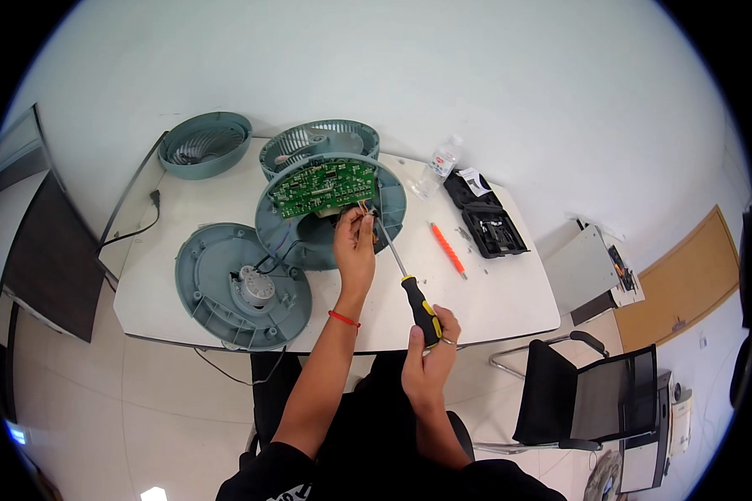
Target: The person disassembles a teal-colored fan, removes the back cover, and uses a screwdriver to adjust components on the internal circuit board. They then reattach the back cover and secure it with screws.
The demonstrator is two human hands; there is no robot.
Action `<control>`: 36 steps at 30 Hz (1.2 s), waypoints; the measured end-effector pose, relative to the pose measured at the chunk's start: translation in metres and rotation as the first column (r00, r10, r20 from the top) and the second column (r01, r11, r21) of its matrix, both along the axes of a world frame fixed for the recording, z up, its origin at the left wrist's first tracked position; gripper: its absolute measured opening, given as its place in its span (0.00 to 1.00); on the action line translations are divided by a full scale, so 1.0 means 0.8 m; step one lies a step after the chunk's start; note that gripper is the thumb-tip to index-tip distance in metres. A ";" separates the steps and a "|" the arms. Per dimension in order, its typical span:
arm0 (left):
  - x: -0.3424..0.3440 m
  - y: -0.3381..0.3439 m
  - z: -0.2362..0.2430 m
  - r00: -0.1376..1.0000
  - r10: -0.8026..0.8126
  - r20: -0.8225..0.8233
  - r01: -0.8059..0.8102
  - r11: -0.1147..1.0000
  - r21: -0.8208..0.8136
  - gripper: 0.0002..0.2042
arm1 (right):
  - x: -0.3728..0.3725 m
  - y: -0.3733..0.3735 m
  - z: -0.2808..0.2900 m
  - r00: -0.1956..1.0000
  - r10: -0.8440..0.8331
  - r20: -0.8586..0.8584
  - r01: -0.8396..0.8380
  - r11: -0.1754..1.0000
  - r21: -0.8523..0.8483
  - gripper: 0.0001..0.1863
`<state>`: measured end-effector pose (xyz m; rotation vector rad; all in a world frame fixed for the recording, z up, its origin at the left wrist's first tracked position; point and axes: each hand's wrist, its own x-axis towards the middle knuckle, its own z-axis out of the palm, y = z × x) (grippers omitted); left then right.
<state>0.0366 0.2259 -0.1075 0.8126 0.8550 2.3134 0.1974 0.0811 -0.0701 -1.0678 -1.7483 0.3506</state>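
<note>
My left hand (355, 242) pinches thin wires at the lower right edge of a green circuit board (322, 185), which sits in a tilted teal round fan housing (391, 219). My right hand (430, 359) grips the black and yellow handle of a long screwdriver (405, 275). Its shaft points up and left, and the tip reaches the wires beside my left fingers. A teal fan back plate (205, 288) with a grey motor (255, 288) lies flat to the left, joined to the housing by wires.
On the white table (493, 301) are a teal fan grille (205, 144), a second grille (313, 138), an orange screwdriver (447, 249), an open black tool case (493, 230), a clear plastic bottle (439, 163) and a black cable (138, 225). A black chair (576, 401) stands right.
</note>
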 end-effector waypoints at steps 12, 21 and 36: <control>0.001 0.001 0.005 0.999 0.037 0.000 -0.037 0.999 0.016 0.08 | -0.003 0.006 0.009 0.992 0.074 -0.099 -0.074 0.997 0.004 0.17; 0.003 0.002 0.003 1.000 0.014 0.018 -0.014 1.000 -0.013 0.09 | 0.002 0.001 0.014 0.982 0.094 -0.162 -0.126 0.972 -0.199 0.14; 0.000 0.012 -0.013 1.000 0.011 0.026 -0.010 0.999 -0.038 0.13 | -0.007 0.007 0.019 0.961 0.150 -0.234 -0.237 0.882 -0.407 0.17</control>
